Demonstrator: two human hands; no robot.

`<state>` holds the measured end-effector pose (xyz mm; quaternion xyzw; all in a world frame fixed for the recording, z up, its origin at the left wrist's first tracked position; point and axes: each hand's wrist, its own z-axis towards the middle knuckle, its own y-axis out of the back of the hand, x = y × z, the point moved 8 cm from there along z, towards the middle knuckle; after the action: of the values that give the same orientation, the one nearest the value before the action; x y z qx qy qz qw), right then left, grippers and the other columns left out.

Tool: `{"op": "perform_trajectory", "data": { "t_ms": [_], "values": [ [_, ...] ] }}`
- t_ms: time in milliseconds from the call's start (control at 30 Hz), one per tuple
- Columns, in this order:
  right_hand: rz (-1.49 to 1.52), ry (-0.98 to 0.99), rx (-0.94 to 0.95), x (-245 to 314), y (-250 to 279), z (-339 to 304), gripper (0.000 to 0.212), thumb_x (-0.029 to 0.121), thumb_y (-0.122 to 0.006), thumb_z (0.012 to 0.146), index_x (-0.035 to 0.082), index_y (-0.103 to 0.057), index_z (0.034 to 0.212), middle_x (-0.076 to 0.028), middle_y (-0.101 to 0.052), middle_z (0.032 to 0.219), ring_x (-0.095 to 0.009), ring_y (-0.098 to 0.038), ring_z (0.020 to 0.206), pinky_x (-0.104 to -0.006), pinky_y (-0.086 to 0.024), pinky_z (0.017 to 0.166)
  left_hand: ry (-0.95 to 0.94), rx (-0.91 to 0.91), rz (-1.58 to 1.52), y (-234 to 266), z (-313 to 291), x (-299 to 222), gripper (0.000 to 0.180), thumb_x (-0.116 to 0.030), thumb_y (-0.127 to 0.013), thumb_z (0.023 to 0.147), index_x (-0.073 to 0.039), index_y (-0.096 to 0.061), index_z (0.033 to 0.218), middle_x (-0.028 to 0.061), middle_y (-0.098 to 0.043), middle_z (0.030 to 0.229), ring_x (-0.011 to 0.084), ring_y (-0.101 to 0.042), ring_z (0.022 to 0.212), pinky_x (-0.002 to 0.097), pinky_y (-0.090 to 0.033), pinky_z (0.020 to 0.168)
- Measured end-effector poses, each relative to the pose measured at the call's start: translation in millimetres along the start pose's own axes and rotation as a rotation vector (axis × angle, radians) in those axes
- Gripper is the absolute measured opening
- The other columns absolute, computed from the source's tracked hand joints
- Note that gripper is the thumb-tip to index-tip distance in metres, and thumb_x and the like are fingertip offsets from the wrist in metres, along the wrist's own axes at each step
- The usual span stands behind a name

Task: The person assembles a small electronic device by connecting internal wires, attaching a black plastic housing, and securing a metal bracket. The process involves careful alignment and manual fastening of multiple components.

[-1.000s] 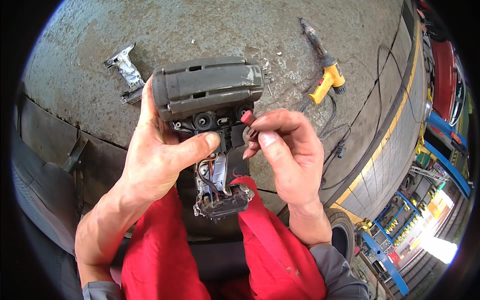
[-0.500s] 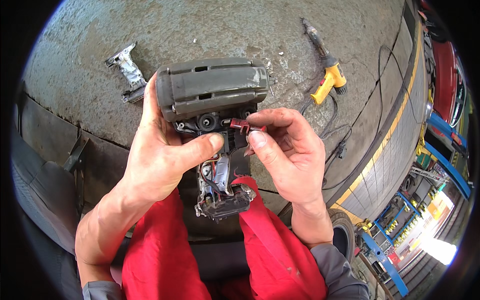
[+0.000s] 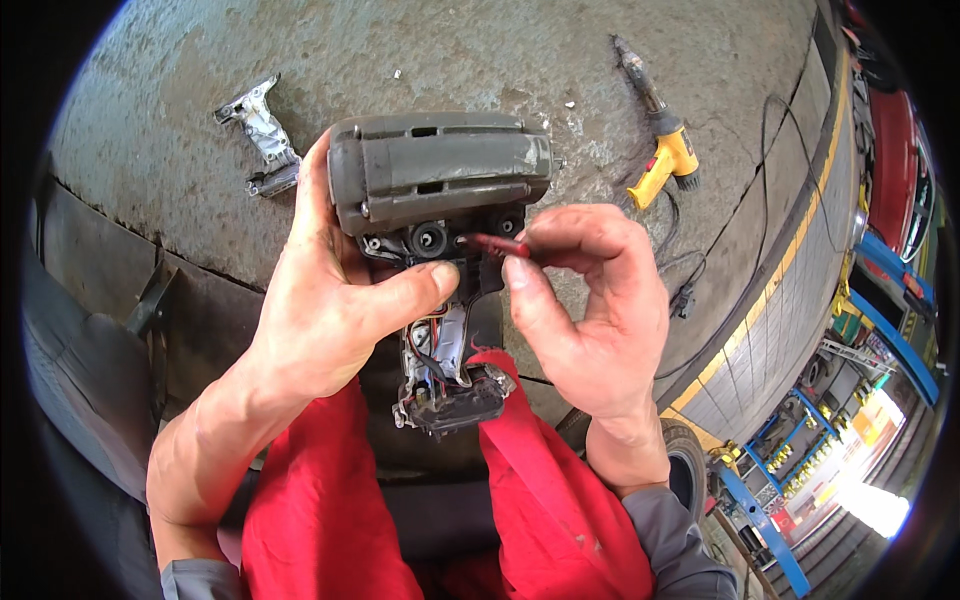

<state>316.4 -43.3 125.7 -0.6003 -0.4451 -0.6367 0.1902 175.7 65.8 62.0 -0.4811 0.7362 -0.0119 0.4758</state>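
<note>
A partly opened power tool (image 3: 440, 170) with a dark grey ribbed body is gripped by my left hand (image 3: 330, 290), fingers behind it and thumb across the front below the body. Its opened handle shows coloured wires (image 3: 428, 345), and a dark base (image 3: 455, 402) sits at the lower end over my knees. My right hand (image 3: 595, 300) pinches a small slim red part (image 3: 498, 245) between thumb and fingertips. The red part's left end points at the tool's open neck, beside a round black mount (image 3: 428, 240). Whether its end touches the tool I cannot tell.
A grey handle-shaped housing piece (image 3: 262, 135) lies on the concrete floor (image 3: 480, 60) at upper left. To the upper right lies a yellow corded gun (image 3: 665, 160) with a long metal nozzle. A dark seat (image 3: 85, 360) stands at left, a tyre (image 3: 685, 465) at lower right.
The tool and both hands have shifted slightly to the right. The red part has turned in my right fingertips and now appears thinner, still pointing at the tool's neck.
</note>
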Motion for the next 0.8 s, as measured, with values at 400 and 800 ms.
{"op": "perform_trajectory", "data": {
  "t_ms": [400, 800],
  "values": [
    [-0.370, 0.437, 0.181, 30.6, -10.6, 8.7, 0.029, -0.010, -0.082, 0.078, 0.003, -0.077, 0.103, -0.012, -0.074, 0.101, -0.026, -0.073, 0.090, -0.0350, -0.059, 0.077, -0.092, -0.036, -0.004, 1.1, -1.1, 0.1, 0.076, 0.007, -0.074, 0.087, -0.009, -0.038, 0.152, 0.0097, -0.063, 0.137, 0.0194, -0.063, 0.122, 0.0359, -0.057, 0.100],
    [-0.406, 0.493, 0.166, 26.0, -14.2, 10.2, 0.040, -0.003, -0.083, 0.074, 0.007, -0.076, 0.112, -0.007, -0.070, 0.102, -0.028, -0.070, 0.090, -0.0370, -0.059, 0.073, -0.009, -0.009, 0.001, 0.1, 0.4, 3.3, 0.091, 0.009, -0.075, 0.087, -0.009, -0.024, 0.160, 0.0123, -0.060, 0.141, 0.0212, -0.063, 0.125, 0.0368, -0.057, 0.103]
  ]
}}
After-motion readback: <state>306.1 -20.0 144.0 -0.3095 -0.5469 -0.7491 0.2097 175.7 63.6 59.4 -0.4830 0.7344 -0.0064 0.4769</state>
